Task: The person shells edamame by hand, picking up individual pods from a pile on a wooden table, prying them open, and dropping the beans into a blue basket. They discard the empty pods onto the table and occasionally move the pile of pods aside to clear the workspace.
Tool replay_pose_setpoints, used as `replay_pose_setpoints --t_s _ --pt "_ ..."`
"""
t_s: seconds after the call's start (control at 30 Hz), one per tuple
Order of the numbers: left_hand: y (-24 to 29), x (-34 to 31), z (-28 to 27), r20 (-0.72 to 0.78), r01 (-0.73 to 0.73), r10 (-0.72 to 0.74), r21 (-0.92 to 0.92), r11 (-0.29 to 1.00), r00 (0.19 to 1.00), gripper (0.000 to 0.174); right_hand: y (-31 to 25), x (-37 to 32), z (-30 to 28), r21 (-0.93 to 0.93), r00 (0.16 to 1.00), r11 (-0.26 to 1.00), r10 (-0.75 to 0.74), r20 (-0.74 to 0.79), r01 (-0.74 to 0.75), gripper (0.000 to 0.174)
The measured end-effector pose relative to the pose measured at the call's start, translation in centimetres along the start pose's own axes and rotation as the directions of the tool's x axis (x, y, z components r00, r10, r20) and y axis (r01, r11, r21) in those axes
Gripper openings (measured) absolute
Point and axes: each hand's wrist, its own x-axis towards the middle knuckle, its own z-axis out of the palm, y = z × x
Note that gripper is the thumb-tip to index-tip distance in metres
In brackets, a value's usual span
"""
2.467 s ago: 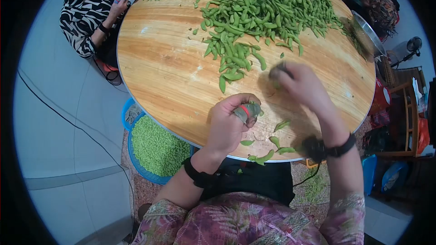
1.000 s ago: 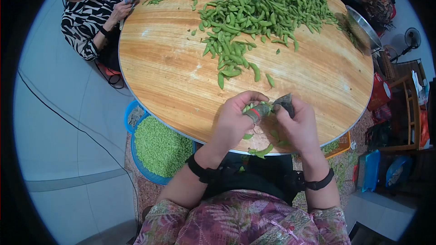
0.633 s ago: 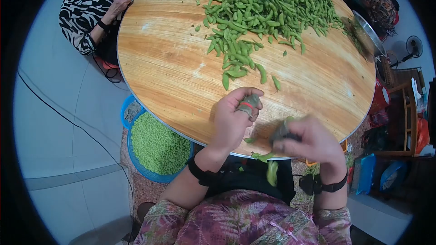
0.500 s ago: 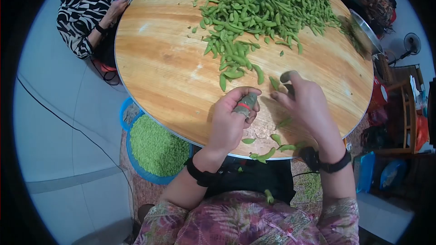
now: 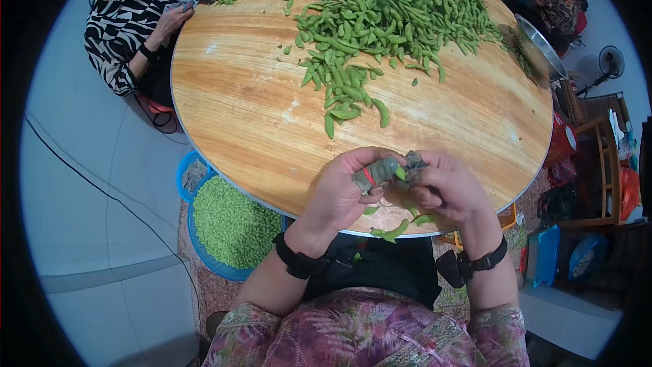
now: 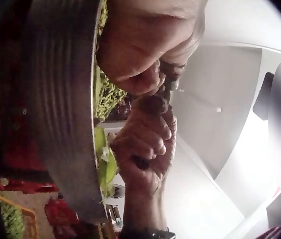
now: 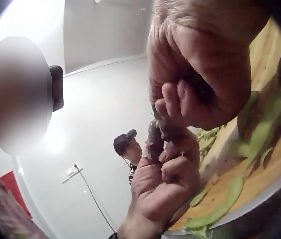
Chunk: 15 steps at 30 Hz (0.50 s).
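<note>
Both hands meet close over the near edge of the round wooden table [image 5: 238, 102]. Between their fingertips shows a green soybean pod [image 5: 400, 173], pinched by the left hand [image 5: 333, 194] and the right hand [image 5: 462, 187]. A grey-green cover with a red band [image 5: 369, 176] wraps the left thumb. Dark grey covers [image 5: 414, 159] sit on right-hand fingertips. In the right wrist view the left hand [image 7: 165, 191] faces the right hand [image 7: 205, 64], fingers curled; most of the pod is hidden there. Several loose pods [image 5: 392, 232] lie below the hands at the table edge.
A large heap of soybean pods [image 5: 394, 7] covers the table's far side. Left of the lap stands a blue basket [image 5: 192, 231] full of shelled beans [image 5: 234, 221]. Another person [image 5: 129, 20] sits at the far left. A metal bowl [image 5: 540, 47] leans at the right rim.
The right hand has picked up the lone pod from the table and come back leftward to the left hand. A pod that was dropping toward the lap is out of sight.
</note>
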Motion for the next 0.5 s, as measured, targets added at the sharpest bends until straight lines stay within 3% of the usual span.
replay_pose_setpoints --t_s 0.07,0.2,0.27,0.3,0.37,0.43,0.5 --pt "-0.6 -0.1 -0.6 -0.061 -0.114 0.115 0.026 0.993 0.991 0.021 0.3 -0.6 0.4 -0.183 0.997 0.980 -0.076 0.014 0.077 0.012" --pt "-0.9 -0.6 0.7 -0.155 -0.190 0.204 0.102 0.976 0.967 0.013 0.4 -1.6 1.3 -0.214 0.988 0.966 -0.125 0.094 0.143 0.022" --pt "-1.0 -0.7 1.0 -0.237 -0.190 0.285 0.355 0.915 0.929 0.011 0.7 -1.5 1.1 -0.237 0.985 0.958 -0.139 0.103 0.160 0.022" --pt "-1.0 -0.8 1.2 -0.232 -0.192 0.286 0.357 0.914 0.930 0.011 0.9 -1.4 1.1 -0.259 0.983 0.951 -0.145 0.115 0.171 0.022" --pt "-1.0 -0.7 1.8 -0.263 -0.143 0.410 0.667 0.731 0.873 0.006 1.4 -1.1 1.1 -0.247 0.979 0.949 -0.174 0.107 0.196 0.022" --pt "-1.2 -0.7 2.1 -0.247 -0.158 0.460 0.718 0.678 0.853 0.004 1.6 -1.0 1.2 -0.242 0.972 0.943 -0.212 0.098 0.230 0.021" --pt "-1.2 -0.7 2.3 -0.225 -0.172 0.507 0.765 0.621 0.832 0.002 1.6 -1.1 1.4 -0.073 0.985 0.984 -0.154 0.080 0.160 0.021"
